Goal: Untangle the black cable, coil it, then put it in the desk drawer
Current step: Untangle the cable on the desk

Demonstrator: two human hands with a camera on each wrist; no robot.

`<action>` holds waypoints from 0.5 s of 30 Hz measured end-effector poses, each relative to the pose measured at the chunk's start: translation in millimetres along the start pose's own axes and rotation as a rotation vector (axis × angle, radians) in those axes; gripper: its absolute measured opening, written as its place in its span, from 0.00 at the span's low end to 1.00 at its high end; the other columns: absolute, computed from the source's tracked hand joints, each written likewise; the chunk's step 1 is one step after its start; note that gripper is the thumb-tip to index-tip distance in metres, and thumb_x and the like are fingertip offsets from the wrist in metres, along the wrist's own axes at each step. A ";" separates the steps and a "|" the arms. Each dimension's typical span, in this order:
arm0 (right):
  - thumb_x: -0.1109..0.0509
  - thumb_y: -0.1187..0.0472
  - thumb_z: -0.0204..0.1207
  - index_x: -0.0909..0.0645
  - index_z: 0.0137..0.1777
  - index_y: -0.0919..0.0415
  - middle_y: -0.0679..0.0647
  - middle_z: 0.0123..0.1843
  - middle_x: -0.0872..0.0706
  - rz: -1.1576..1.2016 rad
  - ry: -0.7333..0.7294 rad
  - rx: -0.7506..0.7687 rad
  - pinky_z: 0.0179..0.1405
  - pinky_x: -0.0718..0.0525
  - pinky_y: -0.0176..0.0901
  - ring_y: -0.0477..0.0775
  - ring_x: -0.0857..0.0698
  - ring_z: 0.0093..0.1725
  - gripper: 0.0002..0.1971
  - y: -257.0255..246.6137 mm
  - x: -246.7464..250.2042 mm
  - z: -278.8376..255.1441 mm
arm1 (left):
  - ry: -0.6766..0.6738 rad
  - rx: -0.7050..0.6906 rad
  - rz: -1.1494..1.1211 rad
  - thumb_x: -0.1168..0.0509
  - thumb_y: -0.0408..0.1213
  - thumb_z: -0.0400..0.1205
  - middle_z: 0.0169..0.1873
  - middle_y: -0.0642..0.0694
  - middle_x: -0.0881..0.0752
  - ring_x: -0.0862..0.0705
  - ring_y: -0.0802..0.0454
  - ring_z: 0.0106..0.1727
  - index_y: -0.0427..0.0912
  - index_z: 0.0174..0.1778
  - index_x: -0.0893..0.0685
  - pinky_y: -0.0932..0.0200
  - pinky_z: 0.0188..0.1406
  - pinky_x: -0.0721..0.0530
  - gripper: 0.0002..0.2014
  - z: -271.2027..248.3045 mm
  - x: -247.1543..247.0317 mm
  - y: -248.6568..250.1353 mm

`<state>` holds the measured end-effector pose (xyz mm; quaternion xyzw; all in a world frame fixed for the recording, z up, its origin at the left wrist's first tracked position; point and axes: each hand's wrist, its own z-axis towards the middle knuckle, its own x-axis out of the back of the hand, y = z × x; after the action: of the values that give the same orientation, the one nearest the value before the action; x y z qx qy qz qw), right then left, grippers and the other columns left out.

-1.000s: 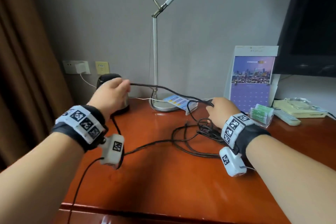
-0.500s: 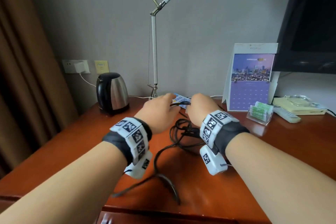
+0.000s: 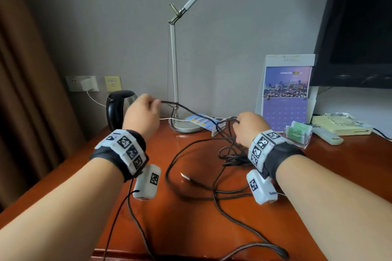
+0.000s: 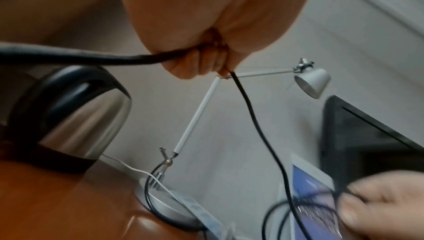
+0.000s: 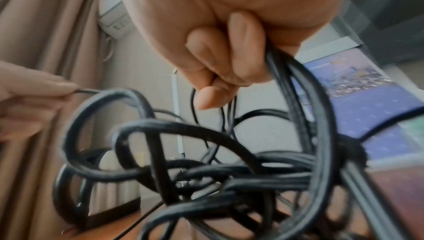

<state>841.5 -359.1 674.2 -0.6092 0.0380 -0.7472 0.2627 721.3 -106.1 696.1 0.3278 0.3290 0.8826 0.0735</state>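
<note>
Above the far half of the reddish wooden desk, I have both hands raised and engaged with the black cable. My left hand is up at the far left, in front of the steel kettle, its fingers curled and pinching a single strand; the left wrist view confirms the cable passing through the closed fingers, one run leading off to the left, the other dropping toward the desk. My right hand sits to the right, near the desk calendar, fingers closed round a bundle of several loops. A taut strand spans between the two hands, crossing in front of the desk lamp pole.

Below the right hand, the right wrist view shows the gathered loops hanging in a loose tangle, strands crossing one another; blur prevents me from tracing individual crossings. The remainder of the cable lies slack on the desk in broad curves, reaching the near edge at the right. One metal plug end rests on the desk between my wrists.

At the far right I note a clear card holder, a white remote control and a yellowish pad beneath the dark television. A white charger is plugged into the wall socket at far left.
</note>
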 end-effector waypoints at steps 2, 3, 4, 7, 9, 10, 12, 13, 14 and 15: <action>0.39 0.61 0.84 0.17 0.42 0.61 0.60 0.39 0.09 0.005 0.017 -0.034 0.42 0.12 0.46 0.62 0.10 0.40 0.13 11.8 1.3 2.7 | 0.050 0.073 -0.028 0.40 0.45 0.91 0.48 0.41 0.14 0.16 0.38 0.54 0.38 0.57 0.17 0.54 0.51 0.26 0.13 4.9 6.5 -9.6; 0.39 0.60 0.84 0.17 0.42 0.62 0.61 0.40 0.09 0.017 0.015 -0.050 0.43 0.12 0.47 0.63 0.10 0.41 0.13 17.9 2.1 3.3 | 0.036 0.072 -0.033 0.40 0.45 0.91 0.48 0.41 0.14 0.16 0.40 0.52 0.38 0.58 0.17 0.53 0.51 0.25 0.14 5.2 7.8 -12.9; 0.39 0.59 0.85 0.17 0.42 0.62 0.62 0.41 0.08 0.042 0.009 -0.064 0.45 0.11 0.48 0.63 0.10 0.41 0.13 22.8 3.0 2.6 | 0.022 0.055 -0.041 0.40 0.45 0.91 0.47 0.42 0.14 0.17 0.42 0.50 0.38 0.57 0.16 0.52 0.50 0.24 0.13 5.1 7.2 -15.9; 0.39 0.57 0.86 0.17 0.43 0.65 0.61 0.34 0.08 0.296 -0.025 -0.128 0.29 0.18 0.43 0.56 0.16 0.25 0.15 26.9 1.9 -2.3 | -0.053 -0.018 -0.172 0.39 0.46 0.89 0.37 0.46 0.15 0.17 0.45 0.40 0.41 0.51 0.17 0.46 0.45 0.17 0.12 3.1 2.9 -18.6; 0.37 0.57 0.86 0.16 0.47 0.65 0.61 0.30 0.10 0.524 -0.060 -0.164 0.17 0.31 0.37 0.54 0.28 0.14 0.14 20.8 -0.9 -10.0 | -0.121 -0.044 -0.287 0.40 0.43 0.90 0.31 0.46 0.17 0.20 0.49 0.30 0.39 0.50 0.19 0.53 0.34 0.19 0.11 -0.3 -1.6 -12.0; 0.37 0.57 0.86 0.17 0.48 0.65 0.62 0.31 0.10 0.603 -0.087 -0.154 0.16 0.34 0.35 0.54 0.32 0.13 0.13 16.0 -2.7 -13.8 | -0.146 -0.053 -0.333 0.40 0.41 0.91 0.30 0.45 0.17 0.22 0.51 0.28 0.38 0.49 0.20 0.57 0.32 0.21 0.11 -2.4 -3.6 -6.3; 0.39 0.55 0.86 0.19 0.47 0.60 0.64 0.34 0.09 0.656 -0.141 -0.096 0.17 0.35 0.34 0.53 0.34 0.14 0.12 6.0 -6.7 -17.1 | -0.169 -0.061 -0.443 0.41 0.39 0.92 0.31 0.43 0.18 0.22 0.51 0.27 0.38 0.47 0.21 0.59 0.30 0.24 0.11 -7.3 -6.4 7.9; 0.40 0.55 0.86 0.19 0.47 0.59 0.63 0.34 0.09 0.653 -0.164 -0.068 0.17 0.36 0.34 0.52 0.35 0.14 0.12 0.5 -8.0 -18.2 | -0.171 -0.056 -0.533 0.42 0.38 0.93 0.30 0.44 0.18 0.23 0.53 0.27 0.39 0.46 0.22 0.59 0.30 0.24 0.11 -10.1 -6.6 16.8; 0.40 0.55 0.86 0.18 0.48 0.59 0.63 0.33 0.09 0.650 -0.185 -0.046 0.16 0.36 0.34 0.52 0.35 0.14 0.12 -4.0 -9.0 -18.8 | -0.166 -0.035 -0.634 0.42 0.36 0.93 0.29 0.46 0.19 0.23 0.54 0.27 0.41 0.44 0.23 0.60 0.30 0.24 0.11 -11.0 -7.0 24.5; 0.40 0.55 0.86 0.18 0.49 0.59 0.62 0.33 0.09 0.650 -0.207 -0.033 0.15 0.37 0.34 0.52 0.35 0.14 0.12 -6.8 -10.0 -18.9 | -0.157 -0.007 -0.740 0.42 0.35 0.93 0.28 0.48 0.19 0.23 0.55 0.27 0.42 0.43 0.23 0.62 0.29 0.24 0.12 -10.6 -5.9 31.9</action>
<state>822.8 -353.8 663.0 -0.6419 0.2154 -0.5581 0.4797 722.0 -138.4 707.0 0.2533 0.4154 0.7695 0.4136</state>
